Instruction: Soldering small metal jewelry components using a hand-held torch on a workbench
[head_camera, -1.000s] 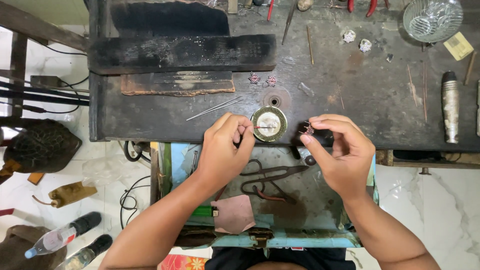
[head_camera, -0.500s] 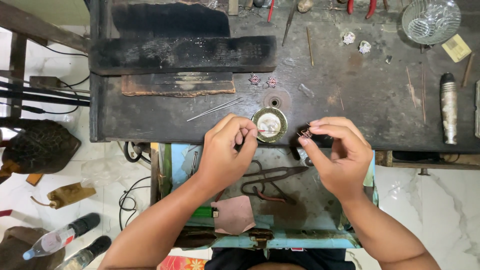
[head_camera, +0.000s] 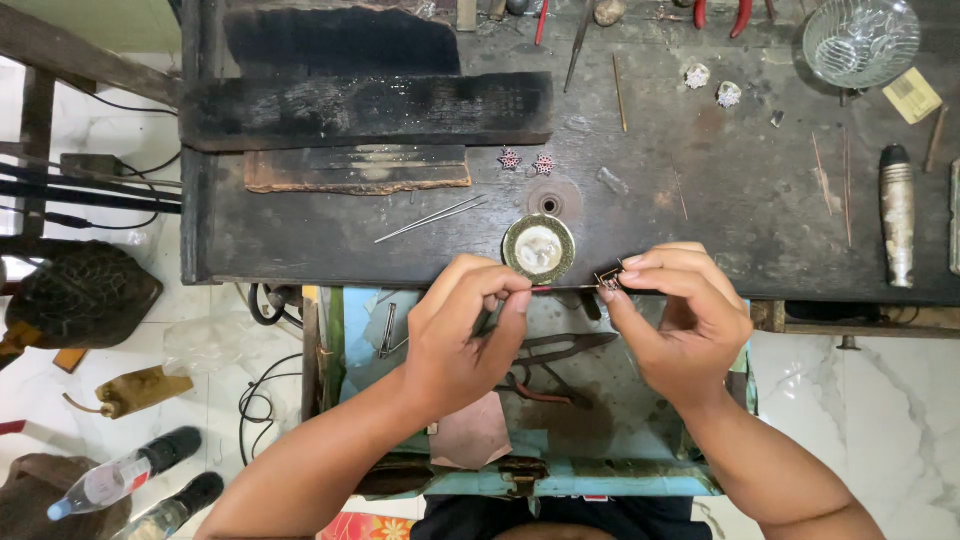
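At the front edge of the dark workbench (head_camera: 300, 240), items running left to right: two plastic bottles (head_camera: 130, 480) lying on the floor at far left; thin metal tweezers (head_camera: 430, 218) resting on the bench top; the left hand (head_camera: 465, 335) pinching closed on a slender rod-like tool (head_camera: 560, 289), its tip pointing right; a small round dish (head_camera: 539, 249) sitting just above the hands; the right hand (head_camera: 685, 315) gripping a tiny wire jewellery piece (head_camera: 608, 281) between fingertips, the tool's tip meeting it. Beyond, a metal-handled tool (head_camera: 897, 215) is lying at the right; a glass bowl (head_camera: 860, 40) is standing at the top right corner.
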